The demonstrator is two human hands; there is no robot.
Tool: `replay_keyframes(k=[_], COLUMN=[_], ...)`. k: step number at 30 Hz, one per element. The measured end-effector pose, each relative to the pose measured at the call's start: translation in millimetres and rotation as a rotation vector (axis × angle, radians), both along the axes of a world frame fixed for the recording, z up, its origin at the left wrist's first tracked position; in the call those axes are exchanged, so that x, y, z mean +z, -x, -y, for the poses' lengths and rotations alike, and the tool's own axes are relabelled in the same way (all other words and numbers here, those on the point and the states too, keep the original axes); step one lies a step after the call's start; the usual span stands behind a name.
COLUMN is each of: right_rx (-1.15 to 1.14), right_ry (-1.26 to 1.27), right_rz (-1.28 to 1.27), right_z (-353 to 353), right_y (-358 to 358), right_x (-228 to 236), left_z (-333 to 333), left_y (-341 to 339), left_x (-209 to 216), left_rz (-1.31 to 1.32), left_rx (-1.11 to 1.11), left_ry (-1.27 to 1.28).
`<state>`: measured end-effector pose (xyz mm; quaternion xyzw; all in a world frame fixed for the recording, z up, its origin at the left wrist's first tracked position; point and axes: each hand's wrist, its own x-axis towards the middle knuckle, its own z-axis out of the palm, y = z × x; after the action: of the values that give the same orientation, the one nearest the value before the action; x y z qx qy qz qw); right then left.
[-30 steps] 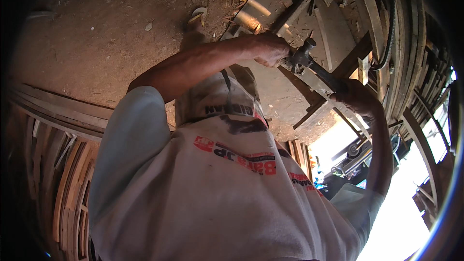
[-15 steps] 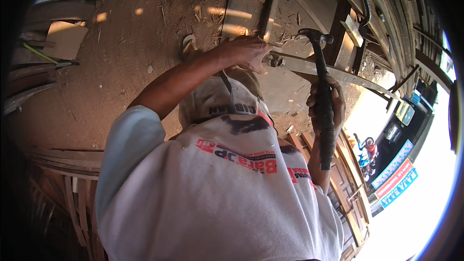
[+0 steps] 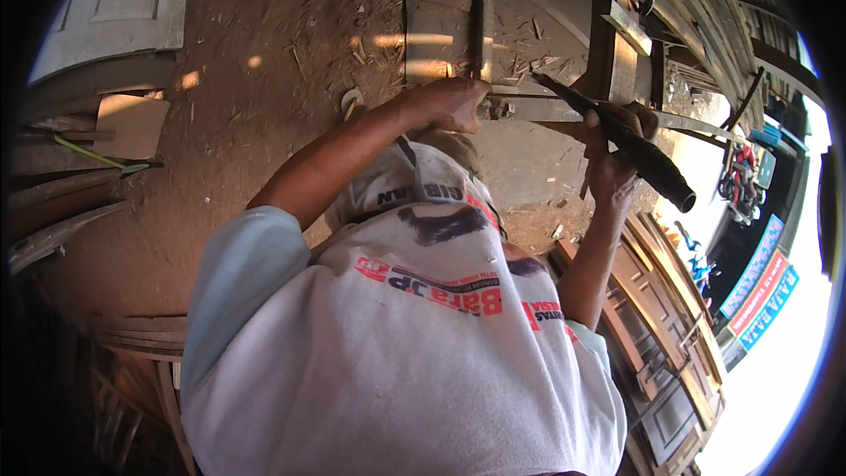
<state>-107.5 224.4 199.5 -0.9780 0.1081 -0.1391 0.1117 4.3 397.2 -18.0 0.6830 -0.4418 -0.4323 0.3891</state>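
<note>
In the head view, a white door [image 3: 119,2] shows at the far left of the brown ground [image 3: 264,115]. The right hand [image 3: 606,160] grips a hammer [image 3: 656,166] across the middle of a plank [image 3: 539,109]; the hammer's head is unclear. At the plank's left end, the fingers of the left hand [image 3: 456,106] are hidden; their grip I cannot tell.

You get washed-out glare from outdoors at right, while sunlight dots the dim dirt floor [image 3: 238,128] farther off; fisheye distortion bends the white door [image 3: 123,13] at far left, near black corners.
</note>
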Motion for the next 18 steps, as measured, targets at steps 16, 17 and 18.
replay_keyframes(k=[16, 17, 18], right_rx=[-0.337, -0.361, -0.357], right_ry=[-0.803, -0.831, -0.860], right_rz=[0.261, 0.262, 0.238], right_z=[-70.2, -69.0, -64.4], right_y=[-51.3, -54.3, -57.4], right_x=[-17.5, -22.5, -27.1], left_z=[-5.4, -5.7, -6.7], left_y=[-5.2, -5.8, -6.7], left_x=[23.9, 25.8, 29.1], left_rz=[-0.033, -0.034, -0.036], left_rx=[0.017, 0.017, 0.016], left_ry=[-0.024, -0.028, -0.043])
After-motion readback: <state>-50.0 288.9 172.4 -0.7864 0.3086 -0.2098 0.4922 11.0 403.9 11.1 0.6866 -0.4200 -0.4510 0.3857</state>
